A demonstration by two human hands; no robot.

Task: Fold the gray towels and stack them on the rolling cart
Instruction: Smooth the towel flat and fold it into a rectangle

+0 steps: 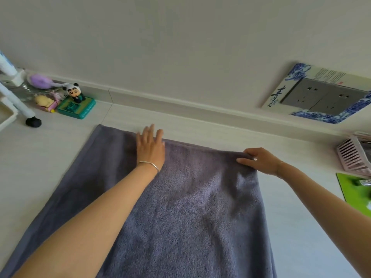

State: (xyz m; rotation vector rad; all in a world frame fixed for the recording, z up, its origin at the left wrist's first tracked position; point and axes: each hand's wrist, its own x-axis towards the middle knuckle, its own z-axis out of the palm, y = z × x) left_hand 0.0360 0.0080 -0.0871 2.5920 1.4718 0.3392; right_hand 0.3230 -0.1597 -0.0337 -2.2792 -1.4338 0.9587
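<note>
A gray towel [196, 207] lies spread on the white table, reaching from the near edge of the view to close by the wall. Its right part is folded over the left, so a thinner single layer shows along the left side. My left hand [150, 147] presses flat on the towel's far edge with straight fingers. My right hand [259, 160] pinches the far right corner of the folded layer. No second towel shows.
At the far left stand a white cart leg with a black foot [33, 122], a panda figure on a green box [77, 103] and small toys. A wall socket panel [325, 97] sits at the right, with a pink basket [353, 155] and a green board [355, 189] below.
</note>
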